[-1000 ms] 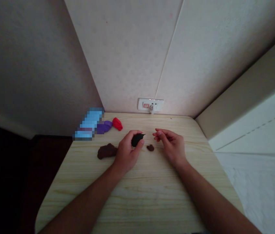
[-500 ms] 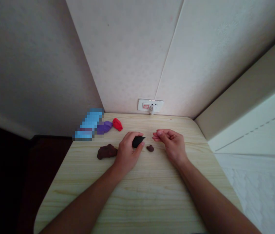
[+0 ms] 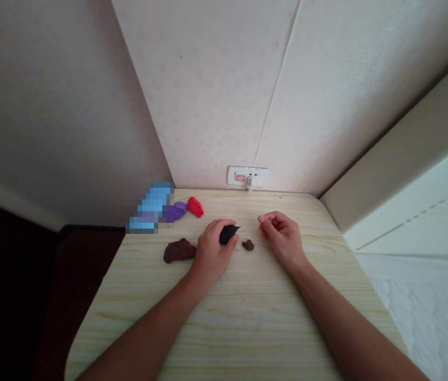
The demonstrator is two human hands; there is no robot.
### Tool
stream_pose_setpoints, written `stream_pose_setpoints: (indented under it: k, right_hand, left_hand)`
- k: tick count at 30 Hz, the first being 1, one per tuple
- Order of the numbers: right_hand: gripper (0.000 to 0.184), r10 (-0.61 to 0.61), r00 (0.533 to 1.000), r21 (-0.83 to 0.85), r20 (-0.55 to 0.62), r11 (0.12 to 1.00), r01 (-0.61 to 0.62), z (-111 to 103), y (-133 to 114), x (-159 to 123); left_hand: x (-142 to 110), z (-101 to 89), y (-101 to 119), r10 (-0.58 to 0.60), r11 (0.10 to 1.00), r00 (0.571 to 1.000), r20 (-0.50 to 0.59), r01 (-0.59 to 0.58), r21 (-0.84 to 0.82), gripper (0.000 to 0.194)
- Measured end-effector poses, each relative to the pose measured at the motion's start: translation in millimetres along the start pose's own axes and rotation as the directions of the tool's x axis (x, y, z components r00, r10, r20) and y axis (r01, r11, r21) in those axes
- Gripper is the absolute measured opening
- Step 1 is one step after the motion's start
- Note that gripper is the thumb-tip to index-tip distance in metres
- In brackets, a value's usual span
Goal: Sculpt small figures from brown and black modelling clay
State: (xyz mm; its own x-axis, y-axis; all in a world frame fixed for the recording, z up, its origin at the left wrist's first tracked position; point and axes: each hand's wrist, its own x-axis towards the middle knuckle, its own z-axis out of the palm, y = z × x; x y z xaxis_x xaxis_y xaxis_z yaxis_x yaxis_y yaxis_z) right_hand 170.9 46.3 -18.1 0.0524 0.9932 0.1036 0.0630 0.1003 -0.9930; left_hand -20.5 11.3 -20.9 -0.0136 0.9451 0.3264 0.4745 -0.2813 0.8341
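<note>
My left hand (image 3: 211, 251) rests on the light wooden table (image 3: 231, 323) and is closed round a black lump of clay (image 3: 228, 233) whose pointed tip sticks out to the right. A small brown clay bit (image 3: 248, 245) lies on the table between my hands. My right hand (image 3: 281, 238) hovers just right of it with fingers curled and fingertips pinched together; anything between them is too small to make out. A larger brown clay lump (image 3: 178, 250) lies left of my left hand.
Red clay (image 3: 195, 207) and purple clay (image 3: 174, 212) lie near the table's back left, beside a blurred blue object (image 3: 150, 208). A wall socket with a plug (image 3: 247, 177) sits at the table's back edge. A white ledge (image 3: 414, 211) borders the right.
Both hands stay in nearly the same place. My right hand's fingers have curled in tighter. The camera view has shifted slightly.
</note>
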Motion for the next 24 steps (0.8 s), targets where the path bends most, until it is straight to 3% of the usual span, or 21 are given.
stream_pose_setpoints:
  k: [9,16,20,24]
  right_hand:
    - [0.039,0.03,0.999,0.023,0.03,0.999,-0.031,-0.6,6.1,2.7]
    - [0.036,0.055,0.997,-0.008,-0.05,0.998,-0.056,-4.4,10.3,4.1]
    - [0.044,0.107,0.994,0.069,-0.023,0.992,-0.105,-3.7,11.9,5.8]
    - [0.043,0.073,0.997,0.06,0.001,0.996,-0.073,-2.2,10.0,6.2]
  left_hand:
    - [-0.1,1.4,-3.0,0.022,1.0,1.0,0.022,-0.022,0.015,0.031]
    - [-1.6,3.4,-2.1,0.024,0.999,0.999,0.028,-0.025,0.03,0.035]
    - [-2.5,4.7,-0.3,0.043,0.998,0.999,0.024,-0.044,0.037,0.036]
    - [-3.3,3.9,2.4,0.044,0.998,0.999,0.019,-0.045,0.042,0.037]
